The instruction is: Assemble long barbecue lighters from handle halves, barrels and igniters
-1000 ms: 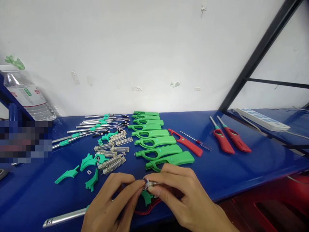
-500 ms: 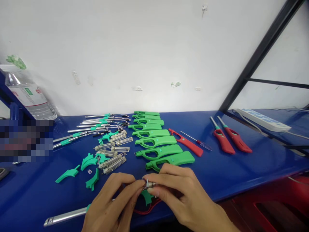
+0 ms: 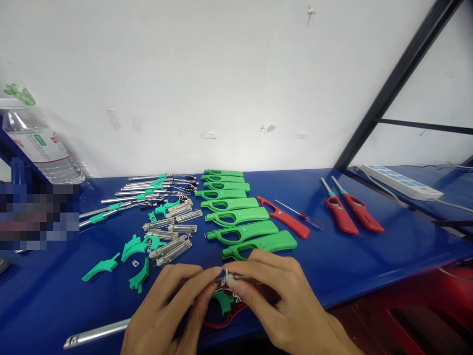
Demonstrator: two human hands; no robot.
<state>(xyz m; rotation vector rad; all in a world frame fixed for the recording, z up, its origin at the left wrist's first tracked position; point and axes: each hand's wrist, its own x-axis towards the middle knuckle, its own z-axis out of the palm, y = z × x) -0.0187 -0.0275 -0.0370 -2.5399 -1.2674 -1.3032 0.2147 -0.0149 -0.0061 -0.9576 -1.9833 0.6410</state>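
My right hand (image 3: 273, 291) is closed in a pinch on a lighter's gas tank, whose pale valve end (image 3: 229, 277) pokes out at the fingertips. Closed opposite it, my left hand (image 3: 173, 301) has thumb and forefinger around a small whitish clip (image 3: 223, 281), right beside the valve. Underneath lie a teal trigger (image 3: 223, 301) and a red lighter shell (image 3: 221, 324), partly hidden by both hands. A silver lighter tube (image 3: 96, 334) reaches out to the left from behind my left hand.
Several green lighter shells (image 3: 242, 229) are lined up mid-table. To their left lie clear gas tanks (image 3: 183, 228), teal triggers (image 3: 101, 267) and metal tubes (image 3: 114, 199). A screwdriver (image 3: 310, 221), two red lighters (image 3: 342, 215) and a power strip (image 3: 402, 182) are at right.
My fingertips have drawn slightly apart, so the small clip beside the valve shows more clearly. The teal trigger below is also less covered. The scene has shifted a little to the left.
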